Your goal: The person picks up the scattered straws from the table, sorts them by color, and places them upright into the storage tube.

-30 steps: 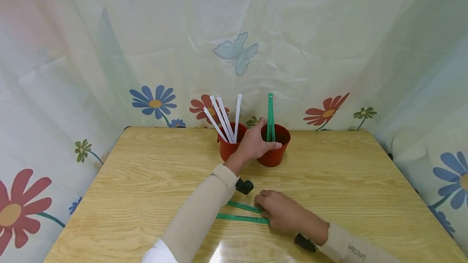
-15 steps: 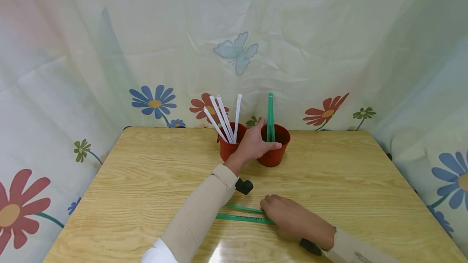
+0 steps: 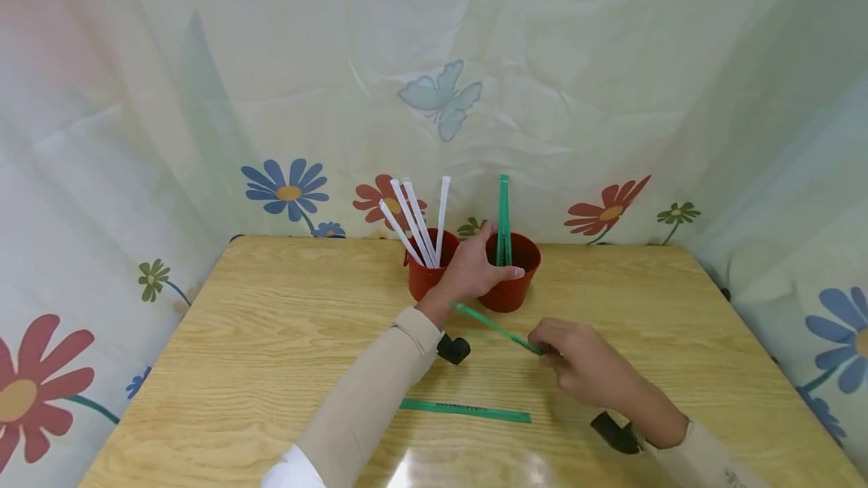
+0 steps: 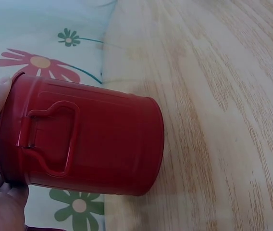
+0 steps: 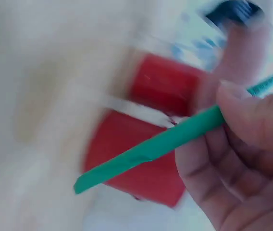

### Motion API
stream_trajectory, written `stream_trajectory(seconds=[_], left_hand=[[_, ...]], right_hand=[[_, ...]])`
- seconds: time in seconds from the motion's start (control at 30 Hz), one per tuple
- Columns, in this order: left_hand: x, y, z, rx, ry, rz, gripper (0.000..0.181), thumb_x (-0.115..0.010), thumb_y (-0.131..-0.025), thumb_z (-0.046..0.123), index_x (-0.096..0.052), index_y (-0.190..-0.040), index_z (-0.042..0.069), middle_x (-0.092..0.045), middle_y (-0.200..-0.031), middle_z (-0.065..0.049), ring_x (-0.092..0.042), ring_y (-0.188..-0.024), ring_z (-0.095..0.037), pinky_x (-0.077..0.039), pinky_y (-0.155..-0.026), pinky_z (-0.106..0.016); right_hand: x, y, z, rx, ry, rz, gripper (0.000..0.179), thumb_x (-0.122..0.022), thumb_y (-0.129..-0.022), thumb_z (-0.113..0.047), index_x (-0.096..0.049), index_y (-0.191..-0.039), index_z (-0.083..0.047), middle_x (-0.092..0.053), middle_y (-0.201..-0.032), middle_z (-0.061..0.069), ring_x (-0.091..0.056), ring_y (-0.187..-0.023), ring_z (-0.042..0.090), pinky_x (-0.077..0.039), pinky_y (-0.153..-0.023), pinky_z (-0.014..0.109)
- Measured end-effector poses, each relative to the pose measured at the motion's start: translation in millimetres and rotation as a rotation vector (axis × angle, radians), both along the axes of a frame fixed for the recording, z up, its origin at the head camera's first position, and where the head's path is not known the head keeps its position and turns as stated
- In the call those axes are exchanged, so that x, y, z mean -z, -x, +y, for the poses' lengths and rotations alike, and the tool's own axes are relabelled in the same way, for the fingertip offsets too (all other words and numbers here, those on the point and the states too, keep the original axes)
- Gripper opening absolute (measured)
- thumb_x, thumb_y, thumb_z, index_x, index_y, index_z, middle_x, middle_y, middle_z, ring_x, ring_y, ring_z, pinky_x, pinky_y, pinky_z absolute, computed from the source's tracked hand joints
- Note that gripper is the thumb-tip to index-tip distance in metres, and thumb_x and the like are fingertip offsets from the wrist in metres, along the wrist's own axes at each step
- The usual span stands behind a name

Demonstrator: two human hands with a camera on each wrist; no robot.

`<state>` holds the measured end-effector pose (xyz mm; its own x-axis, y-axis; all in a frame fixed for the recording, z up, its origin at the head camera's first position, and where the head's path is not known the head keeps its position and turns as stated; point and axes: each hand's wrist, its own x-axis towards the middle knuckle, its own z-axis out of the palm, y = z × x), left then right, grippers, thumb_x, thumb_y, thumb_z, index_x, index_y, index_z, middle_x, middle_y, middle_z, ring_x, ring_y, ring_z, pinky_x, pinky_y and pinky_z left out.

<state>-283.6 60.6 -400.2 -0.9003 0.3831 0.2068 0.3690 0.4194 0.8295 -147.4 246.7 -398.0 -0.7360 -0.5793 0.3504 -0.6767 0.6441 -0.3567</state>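
My left hand grips the rim of the right-hand red bucket, thumb and fingers spread across its mouth. In the left wrist view that bucket shows its folded side handle. Green wrapped straws stand upright inside it. My right hand pinches another green wrapped straw between thumb and fingers, raised above the table and slanting up toward the buckets. The right wrist view shows the held straw crossing in front of both buckets. One more green straw lies on the table, its left end behind my left sleeve.
Left of the gripped bucket stands a second red bucket holding several white wrapped straws. The wooden table ends at a flower-printed curtain. My left forearm reaches across the table's middle.
My right hand has picked up one of the two green straws from the table and moved it up and to the right. My left hand has kept its grip on the bucket.
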Motion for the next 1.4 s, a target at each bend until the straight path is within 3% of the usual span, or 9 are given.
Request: stream_trajectory(seconds=[0.17,0.33,0.47,0.6,0.7,0.83,0.97,1.4], left_hand=[[-0.9,0.4,2.6,-0.011,-0.006,-0.01,0.069,-0.082,-0.081,0.032,-0.045,-0.136,0.018,-0.065,-0.118,-0.007,-0.06,-0.11,-0.023,-0.053,-0.097,-0.038],[-0.4,0.3,1.9,-0.02,0.019,-0.021,0.075,-0.08,-0.082,0.033,-0.04,-0.143,0.016,-0.059,-0.133,-0.005,-0.059,-0.117,-0.022,-0.051,-0.103,-0.043],[0.4,-0.2,2.6,0.015,0.019,-0.014,0.07,-0.079,-0.083,0.033,-0.041,-0.139,0.016,-0.06,-0.129,-0.005,-0.058,-0.114,-0.021,-0.053,-0.101,-0.04],[0.4,-0.4,3.4,0.02,0.01,-0.012,0.063,-0.079,-0.083,0.033,-0.044,-0.133,0.015,-0.062,-0.123,-0.006,-0.06,-0.111,-0.024,-0.053,-0.099,-0.039],[0.0,-0.3,3.5,0.019,-0.006,-0.023,0.063,-0.08,-0.083,0.032,-0.044,-0.132,0.015,-0.063,-0.125,-0.006,-0.061,-0.113,-0.025,-0.052,-0.102,-0.042],[-0.4,-0.6,2.0,0.029,-0.029,-0.041,0.063,-0.08,-0.083,0.03,-0.044,-0.134,0.017,-0.061,-0.13,-0.005,-0.059,-0.118,-0.025,-0.049,-0.106,-0.044],[0.6,-1.4,1.1,0.044,-0.04,-0.042,0.064,-0.079,-0.084,0.03,-0.043,-0.135,0.017,-0.06,-0.133,-0.006,-0.059,-0.119,-0.025,-0.049,-0.106,-0.044],[2.9,1.9,0.6,0.053,-0.042,-0.014,0.065,-0.079,-0.084,0.031,-0.043,-0.136,0.016,-0.06,-0.13,-0.005,-0.06,-0.117,-0.024,-0.05,-0.105,-0.041]], right_hand=[[-23.6,19.6,-4.5,0.172,0.276,0.189,0.025,-0.074,-0.078,0.011,-0.067,-0.086,-0.011,-0.062,-0.075,-0.006,-0.055,-0.066,-0.002,-0.047,-0.062,0.011],[-37.0,44.4,-19.6,0.302,0.475,0.235,0.009,-0.073,-0.083,0.005,-0.071,-0.09,-0.001,-0.071,-0.08,0.008,-0.064,-0.076,0.0,-0.048,-0.078,0.002],[-43.7,62.7,-27.8,0.38,0.551,0.312,0.005,-0.073,-0.085,0.001,-0.071,-0.09,0.001,-0.07,-0.08,0.013,-0.064,-0.074,0.007,-0.047,-0.078,0.001],[-47.3,81.1,-31.8,0.466,0.557,0.399,0.009,-0.073,-0.085,-0.001,-0.071,-0.092,0.003,-0.07,-0.08,0.016,-0.067,-0.07,0.023,-0.042,-0.074,-0.001],[-45.8,92.0,-34.4,0.497,0.546,0.379,0.01,-0.073,-0.085,-0.003,-0.071,-0.093,0.003,-0.072,-0.081,0.017,-0.069,-0.069,0.029,-0.042,-0.07,0.0],[-39.6,101.3,-38.8,0.49,0.495,0.321,0.009,-0.072,-0.086,-0.004,-0.071,-0.092,0.003,-0.073,-0.081,0.017,-0.07,-0.07,0.029,-0.055,-0.065,0.022],[-32.6,105.0,-40.9,0.471,0.438,0.279,0.013,-0.072,-0.087,-0.003,-0.07,-0.099,0.002,-0.072,-0.081,0.017,-0.069,-0.069,0.029,-0.06,-0.064,0.045],[-23.4,109.5,-36.4,0.47,0.296,0.19,0.024,-0.068,-0.09,-0.008,-0.069,-0.11,0.006,-0.074,-0.083,0.018,-0.071,-0.07,0.03,-0.06,-0.064,0.047]])
